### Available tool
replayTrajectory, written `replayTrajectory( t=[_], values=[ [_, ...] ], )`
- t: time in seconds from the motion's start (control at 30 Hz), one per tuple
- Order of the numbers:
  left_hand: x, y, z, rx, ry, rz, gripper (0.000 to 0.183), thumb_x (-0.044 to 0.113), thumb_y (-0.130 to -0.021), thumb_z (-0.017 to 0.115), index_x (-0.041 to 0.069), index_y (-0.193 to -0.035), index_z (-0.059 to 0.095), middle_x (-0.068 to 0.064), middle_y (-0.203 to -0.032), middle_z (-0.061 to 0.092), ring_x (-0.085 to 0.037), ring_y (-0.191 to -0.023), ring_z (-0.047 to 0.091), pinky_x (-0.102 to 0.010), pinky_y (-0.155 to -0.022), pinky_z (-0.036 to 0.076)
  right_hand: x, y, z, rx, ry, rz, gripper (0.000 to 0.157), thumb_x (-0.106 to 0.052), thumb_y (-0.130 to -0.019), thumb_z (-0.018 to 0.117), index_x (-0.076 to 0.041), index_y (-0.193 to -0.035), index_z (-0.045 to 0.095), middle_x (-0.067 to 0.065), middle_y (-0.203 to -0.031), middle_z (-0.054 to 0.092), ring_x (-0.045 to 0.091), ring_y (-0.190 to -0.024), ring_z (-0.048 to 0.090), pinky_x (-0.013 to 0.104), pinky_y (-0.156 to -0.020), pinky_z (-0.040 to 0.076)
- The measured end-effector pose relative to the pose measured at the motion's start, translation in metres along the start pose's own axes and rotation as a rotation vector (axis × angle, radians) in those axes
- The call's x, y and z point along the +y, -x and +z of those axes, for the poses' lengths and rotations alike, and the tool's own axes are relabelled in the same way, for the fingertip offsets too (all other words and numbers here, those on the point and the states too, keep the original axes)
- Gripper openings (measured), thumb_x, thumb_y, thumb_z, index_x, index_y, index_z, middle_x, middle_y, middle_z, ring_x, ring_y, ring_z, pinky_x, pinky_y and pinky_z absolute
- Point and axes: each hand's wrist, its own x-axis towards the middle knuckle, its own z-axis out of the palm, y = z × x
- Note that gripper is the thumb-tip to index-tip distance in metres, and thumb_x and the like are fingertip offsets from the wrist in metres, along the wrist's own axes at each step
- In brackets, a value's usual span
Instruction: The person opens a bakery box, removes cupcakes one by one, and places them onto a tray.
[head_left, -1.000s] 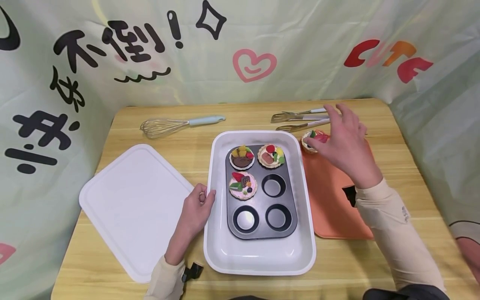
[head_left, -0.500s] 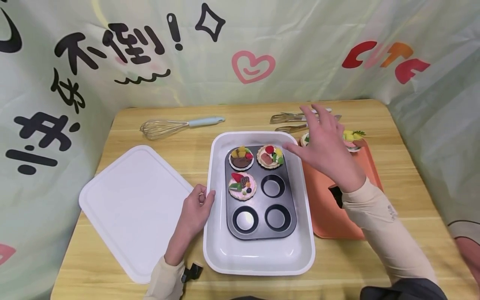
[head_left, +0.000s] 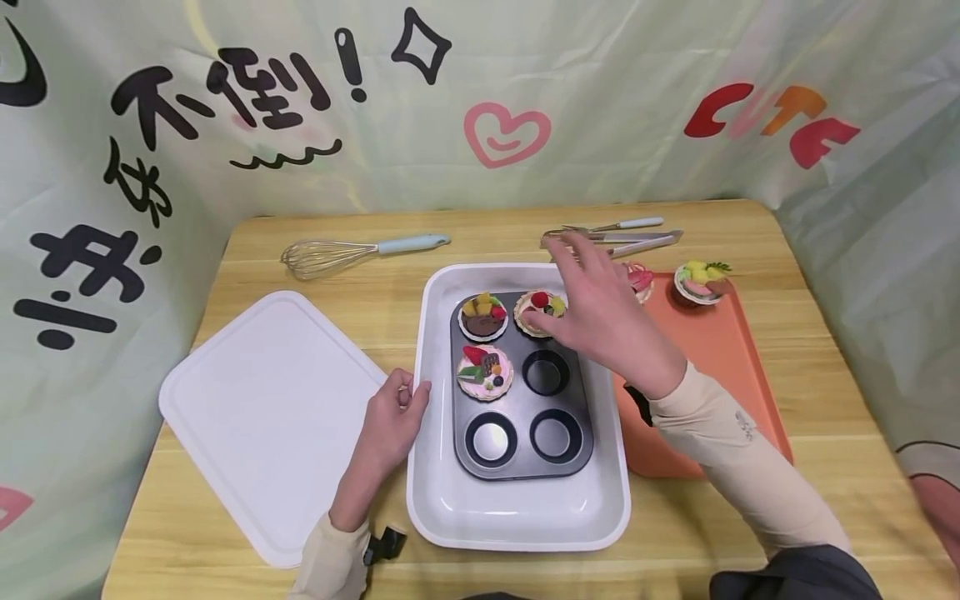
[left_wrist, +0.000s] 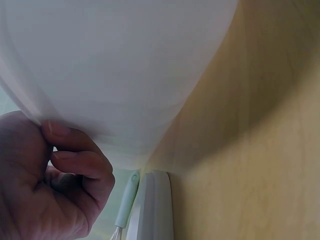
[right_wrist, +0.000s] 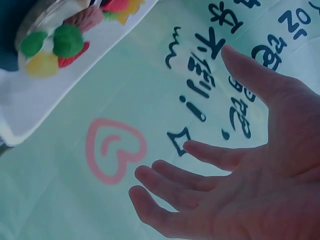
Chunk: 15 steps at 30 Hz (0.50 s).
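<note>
My left hand [head_left: 392, 421] grips the left rim of a white deep tray [head_left: 517, 512], its fingers curled at the edge in the left wrist view. In the tray lies a dark muffin tin [head_left: 522, 464]. Three of its cups hold fruit tarts: a chocolate-topped tart [head_left: 482, 323], a pink cream tart [head_left: 484, 385] and, at the back right, a fruit tart [head_left: 538, 300]. Over that last one hovers my right hand [head_left: 611, 321], fingers spread and holding nothing. The right wrist view shows its fingers apart and the fruit tart [right_wrist: 53, 42] at upper left.
An orange tray [head_left: 712, 358] at right bears a yellow-topped tart [head_left: 699, 283] and a red-topped tart [head_left: 640, 277], partly hidden by my hand. Behind lie utensils [head_left: 637, 223] and a whisk [head_left: 408, 242]. A white board [head_left: 270, 417] lies left.
My right hand has moved left from above the orange tray to over the back right tart in the tin, uncovering the yellow-topped tart. The left hand stays put.
</note>
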Motion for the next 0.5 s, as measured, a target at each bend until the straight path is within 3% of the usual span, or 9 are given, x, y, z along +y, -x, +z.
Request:
replayTrajectory(
  t=[0.27, 0.5],
  values=[
    [-0.002, 0.0, 0.0, 0.004, 0.003, -0.001, 0.019, 0.015, -0.098, 0.063, 0.006, -0.087, 0.051, 0.003, -0.057, 0.044, -0.014, -0.054, 0.049, -0.025, -0.049, 0.044, -0.017, -0.001, 0.013, -0.089, 0.02, -0.028, 0.092, -0.043, -0.08, 0.083, -0.007, -0.151, 0.037, 0.024, -0.154, 0.032, 0.044, -0.141, 0.032, 0.068, -0.108, 0.027],
    [-0.004, -0.001, 0.001, 0.003, 0.019, 0.014, 0.019, 0.015, -0.098, 0.063, 0.006, -0.087, 0.051, 0.003, -0.056, 0.044, -0.013, -0.053, 0.048, -0.025, -0.049, 0.044, -0.028, 0.001, 0.031, -0.136, 0.047, -0.069, 0.091, -0.047, -0.08, 0.082, -0.006, -0.15, 0.04, 0.024, -0.152, 0.036, 0.045, -0.135, 0.039, 0.067, -0.106, 0.031]
  ],
)
